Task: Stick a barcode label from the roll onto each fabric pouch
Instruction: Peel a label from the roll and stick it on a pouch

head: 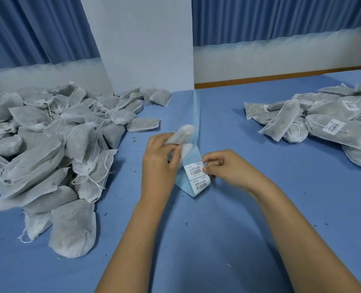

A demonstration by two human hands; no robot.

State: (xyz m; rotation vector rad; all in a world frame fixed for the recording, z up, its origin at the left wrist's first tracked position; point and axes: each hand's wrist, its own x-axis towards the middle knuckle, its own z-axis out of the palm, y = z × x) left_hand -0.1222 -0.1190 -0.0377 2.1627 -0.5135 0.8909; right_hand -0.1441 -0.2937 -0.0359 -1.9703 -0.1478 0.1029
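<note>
On the blue tabletop (228, 229), unlabelled pouches (48, 144) are heaped at left, labelled pouches (323, 121) at right. Between them one pouch (182, 134) is gripped by the left hand (160, 166), and a barcode label (195, 169) on the strip (193, 144) is pinched by the right hand (224, 166).

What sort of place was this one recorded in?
Likely a small packing workroom: a blue table holds a heap of unlabelled pouches, a pile of labelled pouches, and a strip of barcode labels.
</note>
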